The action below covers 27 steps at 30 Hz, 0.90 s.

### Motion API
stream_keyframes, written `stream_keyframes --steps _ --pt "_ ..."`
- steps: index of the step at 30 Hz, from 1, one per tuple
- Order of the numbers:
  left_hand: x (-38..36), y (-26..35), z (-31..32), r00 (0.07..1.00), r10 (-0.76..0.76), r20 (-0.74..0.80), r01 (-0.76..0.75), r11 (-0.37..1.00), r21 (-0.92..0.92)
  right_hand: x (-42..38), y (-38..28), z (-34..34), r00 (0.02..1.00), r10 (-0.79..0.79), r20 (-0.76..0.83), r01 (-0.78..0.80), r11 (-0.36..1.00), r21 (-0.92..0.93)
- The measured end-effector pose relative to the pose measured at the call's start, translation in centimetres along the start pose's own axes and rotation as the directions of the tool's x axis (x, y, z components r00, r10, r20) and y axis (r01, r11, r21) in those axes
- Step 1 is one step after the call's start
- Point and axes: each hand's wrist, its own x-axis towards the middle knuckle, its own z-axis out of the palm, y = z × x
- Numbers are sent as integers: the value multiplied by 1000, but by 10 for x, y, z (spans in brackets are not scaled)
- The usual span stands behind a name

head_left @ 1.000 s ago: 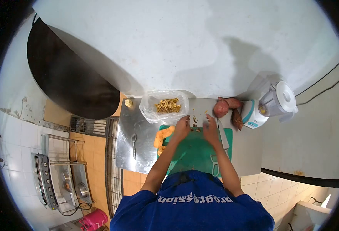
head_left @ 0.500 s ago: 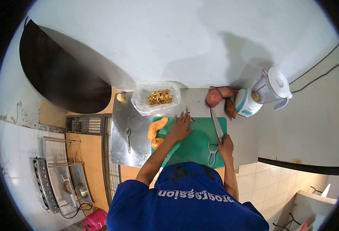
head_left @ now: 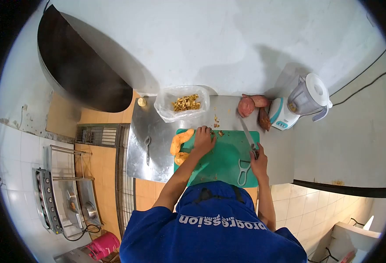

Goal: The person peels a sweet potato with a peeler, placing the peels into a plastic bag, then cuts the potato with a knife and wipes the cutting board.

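My left hand [head_left: 204,139] rests at the far edge of the green cutting board [head_left: 210,168], fingers bent and thumb apart, beside small brown peel scraps [head_left: 220,133]. No held thing shows in it. On the board's right side, my right hand [head_left: 258,162] is closed round the dark handle of a knife [head_left: 247,133], whose blade points away from me. A grey-handled peeler [head_left: 243,172] lies near that hand. To the left of my left hand are a long peeled orange sweet potato [head_left: 181,140] and a shorter peeled piece [head_left: 181,158], partly beside my forearm.
A clear plastic bag [head_left: 164,107] holding peelings stands by the wall. Unpeeled sweet potatoes [head_left: 246,107] lie beside a blender [head_left: 307,98] at the right. A spoon [head_left: 147,149] and a small pale round item [head_left: 142,102] sit on the steel table [head_left: 158,168].
My left hand's fingers have gone from spread flat to bent, and the hand has shifted slightly at the board's far edge. The knife remains in my right hand. The view has shifted a little.
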Motion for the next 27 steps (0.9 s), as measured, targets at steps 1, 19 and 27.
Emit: stream_keyframes --steps 1,19,27 --pt "-5 0 0 999 13 -29 -14 1000 -13 3 3 1 1000 4 1 -4 1000 1" --pt "11 -5 -7 929 -344 -135 260 869 -421 142 7 17 790 -312 528 487 842 -232" --pt "18 -8 -8 866 -379 -327 152 822 -548 138 11 24 784 -356 508 529 811 -248"
